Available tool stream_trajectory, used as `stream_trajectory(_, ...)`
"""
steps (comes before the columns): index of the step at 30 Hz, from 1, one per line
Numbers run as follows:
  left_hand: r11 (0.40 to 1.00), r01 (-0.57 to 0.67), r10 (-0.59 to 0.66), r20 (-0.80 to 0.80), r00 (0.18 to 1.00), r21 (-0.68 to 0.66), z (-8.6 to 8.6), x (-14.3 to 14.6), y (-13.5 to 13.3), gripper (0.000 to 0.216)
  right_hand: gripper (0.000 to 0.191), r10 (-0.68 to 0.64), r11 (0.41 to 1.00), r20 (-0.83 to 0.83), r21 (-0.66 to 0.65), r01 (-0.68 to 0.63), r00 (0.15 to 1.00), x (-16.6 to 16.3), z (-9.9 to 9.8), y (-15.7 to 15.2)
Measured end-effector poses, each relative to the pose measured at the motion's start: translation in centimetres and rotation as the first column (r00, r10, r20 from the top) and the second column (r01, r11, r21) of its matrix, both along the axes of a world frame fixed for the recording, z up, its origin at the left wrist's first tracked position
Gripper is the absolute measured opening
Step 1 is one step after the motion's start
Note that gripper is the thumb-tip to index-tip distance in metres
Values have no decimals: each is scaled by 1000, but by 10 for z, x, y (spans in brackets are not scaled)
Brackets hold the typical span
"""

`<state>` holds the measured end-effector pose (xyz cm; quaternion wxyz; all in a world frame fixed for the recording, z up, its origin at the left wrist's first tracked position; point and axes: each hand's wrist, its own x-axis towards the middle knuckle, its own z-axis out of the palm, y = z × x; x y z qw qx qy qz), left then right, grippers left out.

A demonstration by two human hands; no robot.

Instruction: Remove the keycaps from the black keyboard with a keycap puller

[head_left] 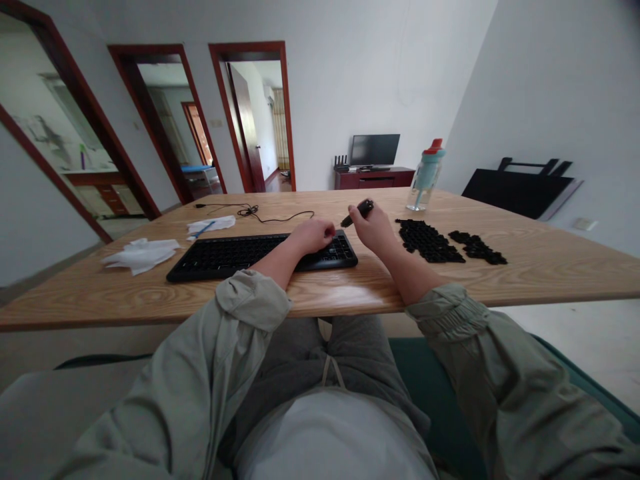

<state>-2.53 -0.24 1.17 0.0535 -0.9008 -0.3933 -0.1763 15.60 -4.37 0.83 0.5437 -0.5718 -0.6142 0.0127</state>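
- The right hand (373, 230) pinched a small black stick-like tool (358, 212) between thumb and fingertips, raised just above the table (525, 273); the other fingers were folded in
- The left hand (313, 235) lay curled in a loose fist on the right end of the black keyboard (235, 257); whether it gripped anything under the knuckles could not be told
- The tool looked light, stiff and smooth, probably plastic; a fingertip pinch near its thicker end seemed enough, though so slim a thing could roll or slip in the grip
- Its long axis ran slantwise; the narrow tip pointed down toward the left hand and the keyboard's near corner, the thick end up and away beyond the right hand
- Just outside the right hand lay two patches of loose black keycaps (427, 241); beyond them stood a water bottle (426, 177)
- Well out past the left hand, off the keyboard's far end, lay crumpled white tissues (143, 254)
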Motion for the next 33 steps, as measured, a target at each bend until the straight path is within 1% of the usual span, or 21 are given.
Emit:
stream_trajectory(7,1000,12,-12,7,1000,-8,-2,-1,1,26,34,35,999,19,-4,-35,999,0,-1,-1)
stream_trajectory(12,999,30,-30,0,1000,-21,-3,-3,2,26,35,56,998,64,8,-56,996,-1,0,-4)
stream_trajectory(18,999,25,-23,-69,997,37,0,-2,1,28,35,41,999,52,-35,-39,998,-1,1,-5)
stream_trajectory(21,999,23,-20,-74,997,39,1,-1,1,27,34,50,998,53,-28,-48,997,0,1,-6)
stream_trajectory(26,1000,4,-5,-82,997,-7,1,-1,1,26,31,142,990,76,14,-143,987,0,0,-6)
stream_trajectory(30,1000,9,-7,-74,997,29,0,0,1,26,29,193,980,77,33,-196,978,-1,0,-9)
stream_trajectory(33,999,8,-5,-73,997,33,-1,0,1,27,28,217,974,108,39,-222,970,-3,2,-14)
